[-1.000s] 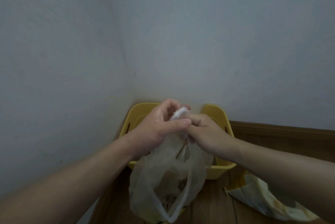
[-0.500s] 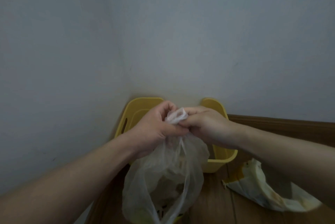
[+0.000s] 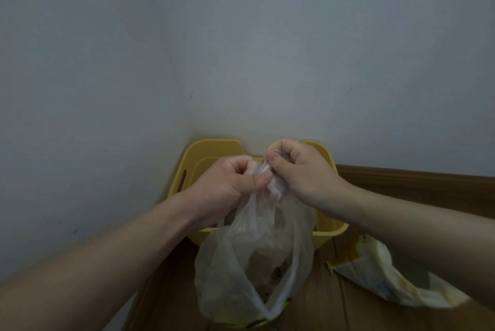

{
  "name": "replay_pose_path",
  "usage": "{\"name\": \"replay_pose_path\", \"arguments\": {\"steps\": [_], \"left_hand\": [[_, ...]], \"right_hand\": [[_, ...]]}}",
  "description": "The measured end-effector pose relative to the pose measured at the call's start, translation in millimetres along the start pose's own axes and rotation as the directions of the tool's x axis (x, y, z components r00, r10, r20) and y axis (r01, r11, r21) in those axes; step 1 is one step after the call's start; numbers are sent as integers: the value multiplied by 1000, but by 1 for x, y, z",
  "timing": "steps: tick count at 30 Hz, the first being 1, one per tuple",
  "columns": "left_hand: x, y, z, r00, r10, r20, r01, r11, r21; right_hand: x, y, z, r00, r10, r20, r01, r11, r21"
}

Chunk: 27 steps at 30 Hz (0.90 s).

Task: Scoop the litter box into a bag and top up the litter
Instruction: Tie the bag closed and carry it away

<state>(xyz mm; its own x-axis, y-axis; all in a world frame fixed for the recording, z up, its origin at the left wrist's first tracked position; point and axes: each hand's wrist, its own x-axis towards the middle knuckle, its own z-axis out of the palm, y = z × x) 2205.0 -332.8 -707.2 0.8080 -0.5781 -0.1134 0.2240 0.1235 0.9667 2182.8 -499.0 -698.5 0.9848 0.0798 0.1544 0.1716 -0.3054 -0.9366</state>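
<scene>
Both hands up in front of the corner, working the top of a thin clear plastic bag [image 3: 254,258]. Left hand [image 3: 227,186] closed, thumb pressed over bunched plastic at the bag's neck. Right hand [image 3: 302,170] also closed, fingers curled and pinching a twisted strand of the same plastic just above and right of the left thumb. The two hands nearly touch, the bag's gathered top pulled between them. Bag hangs down below the hands, sagging, with dim clumpy contents in its lower part; exact contents too murky to tell. Its bottom reaches the lower frame edge; cannot tell if it rests on the floor. Behind the bag, a yellow litter box [image 3: 211,154] sits on the wooden floor [image 3: 166,290], pushed into the corner where two grey walls [image 3: 241,49] meet; slot handle visible on its left side, inside hidden by hands and bag. To the right on the floor lies a crumpled white-and-yellow sack [image 3: 380,274], near the box's front right corner, partly covered by the right forearm. Brown baseboard [image 3: 415,180] runs along the right wall.
</scene>
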Motion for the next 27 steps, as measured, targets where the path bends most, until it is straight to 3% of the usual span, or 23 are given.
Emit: {"name": "replay_pose_path", "arguments": {"steps": [6, 9, 12, 14, 16, 19, 23, 26, 27], "left_hand": [[2, -2, 17, 999, 6, 39, -15, 968, 252], [3, -1, 18, 999, -26, 41, 8, 924, 382], [5, -5, 17, 997, 76, 22, -78, 879, 471], [7, -8, 15, 976, 216, 27, -190, 786, 588], [7, -9, 11, 927, 364, 88, -313, 623, 717], [4, -9, 7, 862, 481, 158, -387, 425, 818], [8, -10, 3, 833, 550, 67, -370, 462, 806], [8, -9, 5, 877, 471, -98, -253, 625, 739], [8, -8, 6, 896, 419, -150, -206, 689, 695]], "right_hand": [[-1, 12, 4, 986, -34, -164, -4, 973, -229], [-1, 13, 5, 984, -6, -180, -38, 969, -243], [1, 14, 5, 987, 57, -147, -83, 981, -174], [2, 12, 6, 985, 135, -111, -147, 982, -116], [2, 10, 5, 964, 251, -83, -256, 964, -66], [2, 7, 2, 933, 355, -59, -357, 934, -21], [2, 8, 4, 931, 365, 28, -364, 931, -34], [1, 7, 2, 913, 364, 185, -388, 915, 113], [-1, 4, 0, 907, 331, 262, -356, 933, 52]]}}
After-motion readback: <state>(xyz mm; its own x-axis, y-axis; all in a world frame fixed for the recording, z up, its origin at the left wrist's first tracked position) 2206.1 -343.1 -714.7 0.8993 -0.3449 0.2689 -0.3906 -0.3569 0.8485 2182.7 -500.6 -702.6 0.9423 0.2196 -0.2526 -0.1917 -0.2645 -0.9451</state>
